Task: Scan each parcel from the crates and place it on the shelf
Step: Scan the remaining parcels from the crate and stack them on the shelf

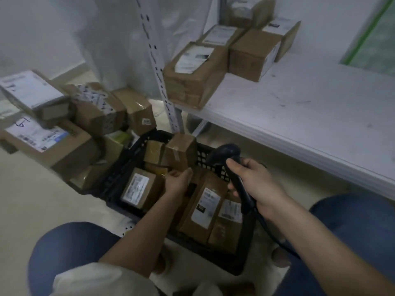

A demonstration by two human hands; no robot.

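Knees in blue trousers [70,251] frame a black crate [128,159]. Left hand [178,181], fingers loosely curled, is reached among its cardboard parcels [140,189]; whether one is grasped cannot be told. Right hand [254,184] is clenched round a barcode scanner [226,154], kept ready. Scanned parcels [192,75] are grouped at the white shelf's [299,116] left corner.

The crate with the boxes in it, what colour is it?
Black, with a mesh wall: the crate shows best in the head view.

Dim room, white wall [53,28], pale floor [32,199], green-edged panel [376,39]
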